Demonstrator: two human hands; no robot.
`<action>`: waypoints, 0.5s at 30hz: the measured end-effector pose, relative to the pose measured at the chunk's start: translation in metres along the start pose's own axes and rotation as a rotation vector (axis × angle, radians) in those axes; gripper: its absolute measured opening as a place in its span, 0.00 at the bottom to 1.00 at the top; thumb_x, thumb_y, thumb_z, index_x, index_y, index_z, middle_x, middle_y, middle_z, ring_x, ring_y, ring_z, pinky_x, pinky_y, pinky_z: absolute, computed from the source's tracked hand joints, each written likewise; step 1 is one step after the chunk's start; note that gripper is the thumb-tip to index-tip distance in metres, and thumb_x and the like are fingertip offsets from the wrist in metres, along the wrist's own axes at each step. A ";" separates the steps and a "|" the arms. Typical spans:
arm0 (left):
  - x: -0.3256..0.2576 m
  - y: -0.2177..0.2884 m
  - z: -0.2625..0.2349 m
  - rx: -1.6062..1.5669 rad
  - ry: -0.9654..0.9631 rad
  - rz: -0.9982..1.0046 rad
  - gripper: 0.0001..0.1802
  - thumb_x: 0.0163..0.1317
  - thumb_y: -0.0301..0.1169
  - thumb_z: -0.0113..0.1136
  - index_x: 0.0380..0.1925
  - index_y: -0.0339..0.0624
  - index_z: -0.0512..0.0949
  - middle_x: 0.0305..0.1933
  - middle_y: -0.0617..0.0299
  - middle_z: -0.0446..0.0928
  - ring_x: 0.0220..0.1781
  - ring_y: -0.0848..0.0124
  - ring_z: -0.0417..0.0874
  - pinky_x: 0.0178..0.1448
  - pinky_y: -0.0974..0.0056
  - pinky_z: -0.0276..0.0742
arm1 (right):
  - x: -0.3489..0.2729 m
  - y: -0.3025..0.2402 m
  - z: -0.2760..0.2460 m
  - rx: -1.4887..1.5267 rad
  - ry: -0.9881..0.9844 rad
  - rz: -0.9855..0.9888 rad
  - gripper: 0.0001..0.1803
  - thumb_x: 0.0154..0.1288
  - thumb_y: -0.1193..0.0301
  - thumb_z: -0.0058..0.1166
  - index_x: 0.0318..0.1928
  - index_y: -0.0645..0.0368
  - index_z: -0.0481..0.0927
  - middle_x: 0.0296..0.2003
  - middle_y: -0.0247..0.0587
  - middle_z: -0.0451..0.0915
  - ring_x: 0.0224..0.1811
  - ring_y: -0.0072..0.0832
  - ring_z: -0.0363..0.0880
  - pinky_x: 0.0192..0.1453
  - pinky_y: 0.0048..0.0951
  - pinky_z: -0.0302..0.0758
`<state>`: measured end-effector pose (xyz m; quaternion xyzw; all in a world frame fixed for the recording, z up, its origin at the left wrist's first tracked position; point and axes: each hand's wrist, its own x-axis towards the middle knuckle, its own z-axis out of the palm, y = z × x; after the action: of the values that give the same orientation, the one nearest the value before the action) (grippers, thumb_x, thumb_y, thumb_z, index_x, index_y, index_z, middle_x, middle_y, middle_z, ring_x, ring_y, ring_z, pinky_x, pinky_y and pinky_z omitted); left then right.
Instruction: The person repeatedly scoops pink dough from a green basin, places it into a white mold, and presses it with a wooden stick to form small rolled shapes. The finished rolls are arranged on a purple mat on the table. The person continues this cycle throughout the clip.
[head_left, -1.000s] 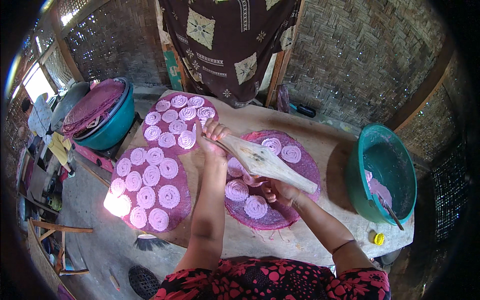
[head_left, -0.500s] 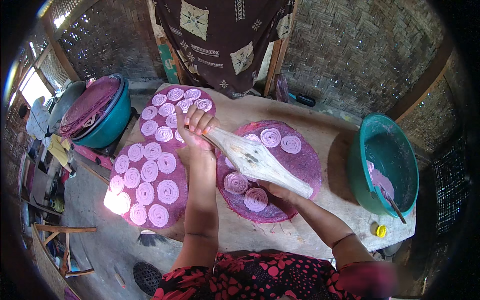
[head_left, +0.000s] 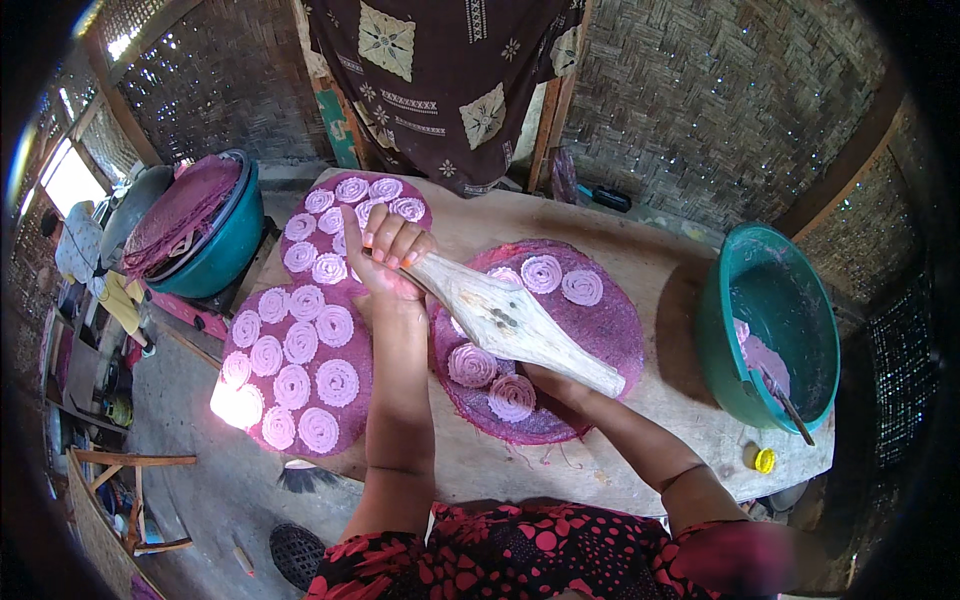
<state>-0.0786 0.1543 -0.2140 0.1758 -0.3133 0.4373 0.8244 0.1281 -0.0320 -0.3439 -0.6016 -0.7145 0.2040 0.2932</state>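
Note:
My left hand (head_left: 390, 255) grips the far end of a pale wooden press (head_left: 510, 325), and my right hand (head_left: 555, 382) holds its near handle from below. The press hangs over a round purple mesh tray (head_left: 610, 320) on the wooden table (head_left: 600, 470). Several pale pink dough spirals (head_left: 512, 396) lie on this tray, some partly hidden under the press. Two more purple trays, one (head_left: 300, 365) at the table's left edge and another (head_left: 345, 230) behind it, are covered with several spirals each.
A teal basin (head_left: 800, 400) with pink dough and a spoon stands at the table's right end, a small yellow cap (head_left: 764, 460) beside it. Left of the table, a teal tub (head_left: 215, 245) holds stacked purple trays. Woven bamboo walls and a patterned cloth (head_left: 440, 80) are behind.
Both hands have carried the press a little up and left over the middle tray. The camera has tilted, shifting the whole scene slightly.

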 end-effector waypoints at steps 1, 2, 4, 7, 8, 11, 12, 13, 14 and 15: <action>0.004 0.001 0.006 0.000 -0.007 -0.006 0.30 0.75 0.56 0.36 0.17 0.53 0.67 0.10 0.74 0.63 0.12 0.78 0.63 0.26 0.66 0.67 | 0.002 -0.009 -0.013 -0.016 -0.076 0.079 0.26 0.70 0.55 0.54 0.61 0.59 0.75 0.50 0.46 0.81 0.53 0.32 0.79 0.52 0.33 0.78; 0.009 0.002 0.014 0.017 -0.005 -0.022 0.31 0.74 0.58 0.36 0.17 0.53 0.66 0.10 0.74 0.63 0.12 0.78 0.63 0.27 0.65 0.67 | 0.003 -0.017 -0.033 0.213 -0.094 0.190 0.27 0.70 0.55 0.54 0.61 0.59 0.75 0.49 0.46 0.81 0.53 0.31 0.79 0.51 0.33 0.78; 0.021 0.005 0.034 0.046 -0.026 -0.064 0.33 0.72 0.63 0.36 0.16 0.53 0.66 0.11 0.72 0.64 0.13 0.76 0.64 0.28 0.64 0.66 | -0.001 -0.038 -0.088 0.656 -0.200 0.302 0.29 0.69 0.50 0.54 0.60 0.59 0.76 0.47 0.43 0.81 0.51 0.30 0.79 0.48 0.32 0.78; 0.040 -0.008 0.066 0.286 0.321 0.022 0.34 0.70 0.66 0.37 0.16 0.53 0.65 0.13 0.71 0.63 0.17 0.76 0.65 0.29 0.65 0.64 | -0.029 -0.084 -0.161 0.957 -0.400 0.230 0.32 0.71 0.43 0.50 0.58 0.58 0.76 0.40 0.37 0.78 0.44 0.23 0.77 0.40 0.25 0.76; 0.048 -0.016 0.075 0.148 -0.076 -0.153 0.37 0.68 0.69 0.36 0.29 0.46 0.75 0.29 0.58 0.78 0.32 0.68 0.79 0.41 0.60 0.74 | -0.039 -0.101 -0.169 0.644 -0.253 0.241 0.31 0.73 0.44 0.48 0.58 0.60 0.76 0.34 0.34 0.76 0.35 0.19 0.73 0.36 0.22 0.75; 0.017 -0.055 0.101 0.670 0.291 -0.033 0.40 0.65 0.66 0.50 0.53 0.37 0.74 0.55 0.42 0.77 0.57 0.57 0.79 0.63 0.52 0.72 | -0.051 -0.129 -0.193 0.535 -0.111 0.274 0.26 0.72 0.51 0.55 0.56 0.60 0.78 0.25 0.28 0.75 0.25 0.18 0.72 0.32 0.24 0.74; -0.007 -0.064 0.111 1.274 0.147 -0.179 0.42 0.62 0.63 0.58 0.59 0.34 0.70 0.62 0.39 0.70 0.65 0.54 0.72 0.69 0.51 0.65 | -0.060 -0.135 -0.196 0.497 -0.111 0.251 0.26 0.71 0.52 0.56 0.56 0.60 0.78 0.27 0.31 0.77 0.26 0.19 0.73 0.33 0.26 0.75; -0.030 -0.072 0.117 1.821 -0.118 -0.318 0.47 0.59 0.59 0.65 0.65 0.32 0.65 0.70 0.36 0.63 0.73 0.50 0.65 0.76 0.51 0.58 | -0.069 -0.139 -0.198 0.425 -0.112 0.280 0.26 0.71 0.52 0.57 0.56 0.61 0.78 0.28 0.33 0.79 0.27 0.20 0.75 0.34 0.27 0.76; -0.061 -0.078 0.124 1.793 -0.119 -0.600 0.47 0.52 0.52 0.74 0.64 0.33 0.67 0.70 0.38 0.64 0.72 0.47 0.65 0.76 0.52 0.57 | -0.082 -0.142 -0.197 0.340 -0.115 0.361 0.26 0.70 0.53 0.58 0.57 0.61 0.78 0.30 0.35 0.81 0.28 0.20 0.76 0.36 0.29 0.76; -0.089 -0.092 0.125 1.916 -0.199 -0.731 0.45 0.54 0.51 0.72 0.64 0.35 0.67 0.70 0.40 0.64 0.72 0.47 0.65 0.75 0.51 0.58 | -0.095 -0.144 -0.190 0.247 -0.162 0.279 0.27 0.69 0.52 0.59 0.56 0.61 0.78 0.35 0.44 0.85 0.31 0.28 0.82 0.39 0.35 0.79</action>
<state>-0.0850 -0.0213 -0.1823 0.8794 0.1726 0.2094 0.3912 0.1577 -0.1642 -0.1258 -0.6360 -0.6148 0.3765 0.2753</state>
